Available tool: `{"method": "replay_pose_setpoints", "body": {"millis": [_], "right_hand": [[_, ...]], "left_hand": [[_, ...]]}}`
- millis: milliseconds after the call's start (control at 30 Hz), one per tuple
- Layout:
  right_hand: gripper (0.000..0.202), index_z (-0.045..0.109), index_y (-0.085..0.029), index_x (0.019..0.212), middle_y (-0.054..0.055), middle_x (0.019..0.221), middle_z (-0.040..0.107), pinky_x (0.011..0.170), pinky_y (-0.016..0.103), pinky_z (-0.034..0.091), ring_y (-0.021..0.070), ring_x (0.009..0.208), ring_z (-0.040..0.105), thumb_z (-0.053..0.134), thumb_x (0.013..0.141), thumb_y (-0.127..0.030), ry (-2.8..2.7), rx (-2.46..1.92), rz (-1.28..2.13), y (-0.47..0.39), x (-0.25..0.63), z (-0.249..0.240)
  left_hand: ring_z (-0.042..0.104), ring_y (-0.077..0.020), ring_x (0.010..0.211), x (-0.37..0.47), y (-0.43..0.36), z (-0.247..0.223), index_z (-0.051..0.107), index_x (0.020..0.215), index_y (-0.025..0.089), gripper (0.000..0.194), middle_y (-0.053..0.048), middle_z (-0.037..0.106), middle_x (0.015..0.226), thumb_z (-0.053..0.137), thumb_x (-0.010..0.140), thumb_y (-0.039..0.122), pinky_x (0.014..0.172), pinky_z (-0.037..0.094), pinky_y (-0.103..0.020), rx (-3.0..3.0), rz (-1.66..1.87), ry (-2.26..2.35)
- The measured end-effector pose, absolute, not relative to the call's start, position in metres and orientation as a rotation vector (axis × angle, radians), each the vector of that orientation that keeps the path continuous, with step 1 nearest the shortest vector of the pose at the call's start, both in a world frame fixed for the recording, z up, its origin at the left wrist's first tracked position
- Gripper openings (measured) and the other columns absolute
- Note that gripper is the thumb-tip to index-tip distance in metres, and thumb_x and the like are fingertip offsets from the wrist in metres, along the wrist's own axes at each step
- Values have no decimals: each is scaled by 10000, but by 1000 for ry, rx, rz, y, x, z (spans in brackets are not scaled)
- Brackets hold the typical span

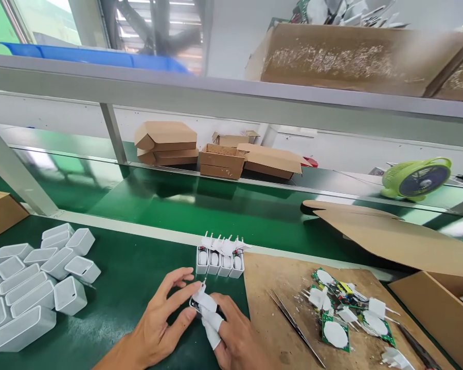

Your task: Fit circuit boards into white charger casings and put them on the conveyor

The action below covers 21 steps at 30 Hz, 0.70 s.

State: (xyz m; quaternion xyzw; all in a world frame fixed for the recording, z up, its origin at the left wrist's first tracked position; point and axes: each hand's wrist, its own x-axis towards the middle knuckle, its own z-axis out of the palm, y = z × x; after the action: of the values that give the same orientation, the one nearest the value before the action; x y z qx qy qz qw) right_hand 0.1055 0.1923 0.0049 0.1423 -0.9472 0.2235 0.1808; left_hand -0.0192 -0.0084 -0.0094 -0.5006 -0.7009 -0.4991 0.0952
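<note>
White plastic fills the head view: the left hand (160, 321) and the right hand (231, 341), its fingertips wrapped in white tape, together pinch one charger part (200, 302) over the green table (131, 288). Just behind that part stand four assembled chargers (219, 259) in a row. Well left of it lies a heap of perhaps fifteen empty shells (34, 285). Right of it, a wooden board (278, 288) carries two tweezers (293, 321) and several circuit boards (341, 316).
</note>
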Motion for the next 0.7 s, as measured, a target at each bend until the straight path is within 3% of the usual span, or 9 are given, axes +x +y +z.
{"method": "replay_pose_setpoints", "body": {"millis": [100, 267, 367, 467, 700], "right_hand": [[637, 587, -179, 1310, 157, 1310, 632, 961, 452, 650, 301, 1151, 670, 461, 725, 38, -2675, 404, 653, 191, 105, -4], [586, 408, -210, 1519, 148, 1363, 603, 1005, 355, 627, 233, 1154, 681, 471, 955, -65, -2542, 269, 758, 188, 103, -14], [477, 475, -241, 1453, 117, 1245, 622, 927, 367, 641, 235, 1053, 680, 515, 996, -114, -2598, 250, 835, 187, 101, -12], [382, 562, -256, 1328, 93, 1164, 608, 869, 378, 635, 236, 1013, 658, 495, 988, -94, -2627, 296, 911, 188, 100, -8], [388, 588, -232, 1314, 105, 1142, 614, 796, 387, 630, 246, 964, 646, 504, 962, -91, -2672, 273, 806, 188, 99, -7]], "left_hand": [[539, -236, 1423, -15, -5, -9, 489, 1554, 271, 466, -145, 441, 1595, 518, 1089, 282, 1157, 549, -347, -1619, -1303, -2041], [657, -210, 1283, -8, -2, -18, 499, 1453, 236, 442, -143, 589, 1392, 637, 1033, 254, 1073, 610, -292, -1371, -1447, -2181], [703, -185, 1167, -8, -3, -22, 512, 1367, 269, 374, -106, 608, 1304, 654, 1021, 250, 963, 658, -262, -1280, -1647, -2219], [705, -170, 1122, -8, -3, -23, 518, 1322, 294, 338, -75, 602, 1276, 660, 1016, 260, 957, 665, -273, -1258, -1716, -2251], [695, -171, 1079, -10, -3, -19, 514, 1300, 303, 323, -57, 589, 1241, 662, 1013, 287, 927, 676, -306, -1258, -1792, -2289]]}}
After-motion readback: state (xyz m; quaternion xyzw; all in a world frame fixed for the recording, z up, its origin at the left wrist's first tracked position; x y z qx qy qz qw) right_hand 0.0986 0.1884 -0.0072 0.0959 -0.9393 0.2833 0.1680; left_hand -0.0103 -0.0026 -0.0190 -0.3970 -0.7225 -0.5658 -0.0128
